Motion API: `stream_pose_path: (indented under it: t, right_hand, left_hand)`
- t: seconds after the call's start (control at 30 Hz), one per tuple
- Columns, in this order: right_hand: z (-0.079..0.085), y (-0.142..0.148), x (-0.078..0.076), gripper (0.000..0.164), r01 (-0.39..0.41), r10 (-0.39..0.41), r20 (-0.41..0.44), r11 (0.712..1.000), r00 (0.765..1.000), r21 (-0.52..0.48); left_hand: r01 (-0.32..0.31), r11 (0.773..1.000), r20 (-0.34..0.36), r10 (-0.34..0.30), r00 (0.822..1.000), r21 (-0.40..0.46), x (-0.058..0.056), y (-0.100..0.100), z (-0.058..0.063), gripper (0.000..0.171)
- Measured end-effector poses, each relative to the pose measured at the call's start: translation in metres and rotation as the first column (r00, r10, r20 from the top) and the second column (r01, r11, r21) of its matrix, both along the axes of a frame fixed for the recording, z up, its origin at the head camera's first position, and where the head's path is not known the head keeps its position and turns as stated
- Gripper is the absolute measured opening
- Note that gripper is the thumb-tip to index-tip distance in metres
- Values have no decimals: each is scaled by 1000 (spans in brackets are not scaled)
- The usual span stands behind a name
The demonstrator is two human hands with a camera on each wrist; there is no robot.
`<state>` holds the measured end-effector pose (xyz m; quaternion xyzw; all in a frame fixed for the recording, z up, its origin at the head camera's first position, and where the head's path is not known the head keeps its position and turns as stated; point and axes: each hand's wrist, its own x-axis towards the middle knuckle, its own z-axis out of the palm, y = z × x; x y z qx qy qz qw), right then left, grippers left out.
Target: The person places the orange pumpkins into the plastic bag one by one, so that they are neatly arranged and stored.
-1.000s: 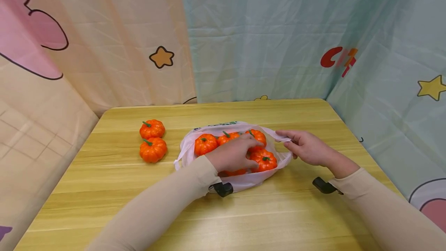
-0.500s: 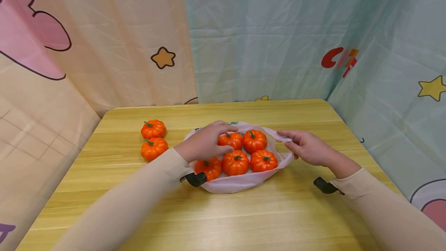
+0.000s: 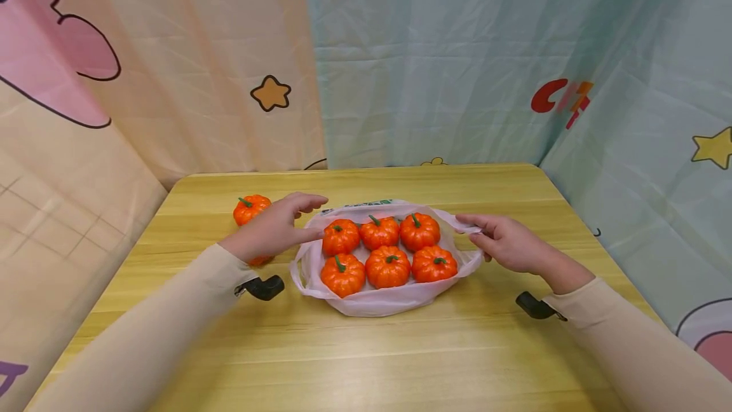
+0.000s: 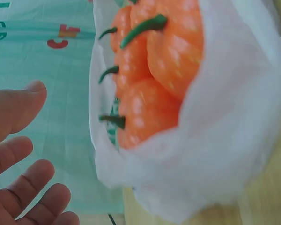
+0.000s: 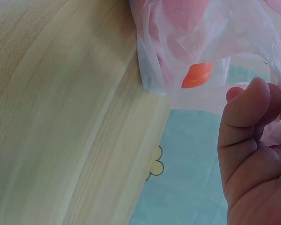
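Note:
A white plastic bag (image 3: 389, 302) lies spread open mid-table with several small orange pumpkins (image 3: 387, 266) in two rows inside it. My right hand (image 3: 509, 243) pinches the bag's handle at its right end; the right wrist view shows thumb and fingers on the thin plastic (image 5: 253, 35). To the left of the bag, my left hand (image 3: 274, 227) hangs with fingers spread and nothing in its grasp. Its thumb tip overlaps the bag's left edge in the head view. Behind that hand, one loose pumpkin (image 3: 250, 208) shows in part, and a second one is mostly hidden.
The wooden table (image 3: 400, 361) has its back edge near a hanging printed curtain (image 3: 434, 68). More curtain stands close along the left and right sides. A black wrist mount (image 3: 263, 287) sticks out below each cuff.
My left hand has left the pumpkins in the bag and moved left, now in front of the loose pumpkins. The right hand stays at the bag's handle.

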<state>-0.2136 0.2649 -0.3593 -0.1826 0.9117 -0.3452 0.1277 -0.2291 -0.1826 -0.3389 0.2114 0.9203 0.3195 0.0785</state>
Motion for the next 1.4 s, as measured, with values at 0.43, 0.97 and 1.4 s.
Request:
stream_pose_path:
  t: [0.43,0.97,1.4]
  right_hand:
    - [0,1,1,51,3,-3,7,1000,1000,-6]
    - [-1,1,1,50,2,-2,-5,1000,1000,-4]
    - [-1,1,1,50,-1,1,9,1000,1000,-15]
  left_hand:
    - [-112,987,-30,109,994,-117,10,-59,-6,69]
    - [-197,966,-30,194,980,-167,16,-104,-29,76]
    - [-209,968,-11,210,978,-139,14,-107,-49,89]
